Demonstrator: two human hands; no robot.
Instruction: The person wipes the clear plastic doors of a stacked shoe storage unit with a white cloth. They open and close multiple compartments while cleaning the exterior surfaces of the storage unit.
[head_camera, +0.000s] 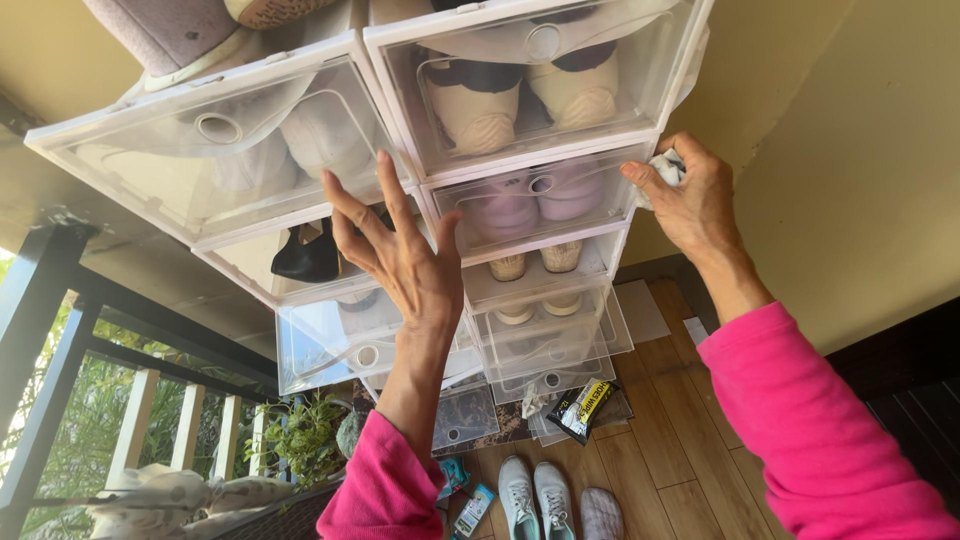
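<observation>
The right hand (690, 205) grips a crumpled white cloth (668, 168) and presses it to the right edge of the second box (540, 205) in the right stack of clear shoe boxes, so wiping seems to be in hand about there. The left hand (400, 255) is open, fingers spread, flat against the front of the left stack (240, 150). By my judgement the boxes lower down, 4 or so with open flaps, remain to be wiped, and a wipes pack (582, 408) lies on the floor below.
</observation>
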